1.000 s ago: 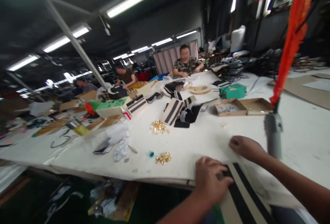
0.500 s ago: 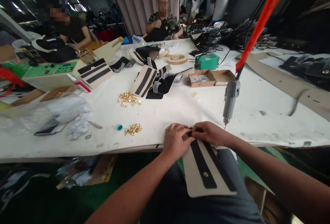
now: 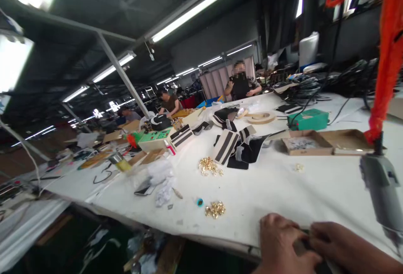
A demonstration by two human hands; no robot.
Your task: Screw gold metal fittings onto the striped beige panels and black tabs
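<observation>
At the table's front edge, low in the picture, my left hand [image 3: 281,242] and my right hand [image 3: 340,240] meet, both with curled fingers. Between them shows a small dark part of the beige panel with black strips [image 3: 302,245]; the rest lies below the picture or behind my hands. My left fingers hold its far end, and my right fingertips pinch the same spot. An electric screwdriver [image 3: 380,190] hangs at the right, close to my right forearm. Left of my hands lie a pile of gold metal fittings [image 3: 215,209] and a small turquoise cap [image 3: 200,202].
Farther back lie another gold pile [image 3: 209,166], striped panels [image 3: 225,147], shallow cardboard boxes [image 3: 310,143], a green box [image 3: 308,119] and a tape roll [image 3: 261,118]. Plastic bags [image 3: 160,173] lie left. A person [image 3: 241,85] sits across the table; others work farther left.
The view has swung up and left, so my hands and the screwdriver appear lower and farther right. Most of the panel has left the picture. My hands stay together at its end.
</observation>
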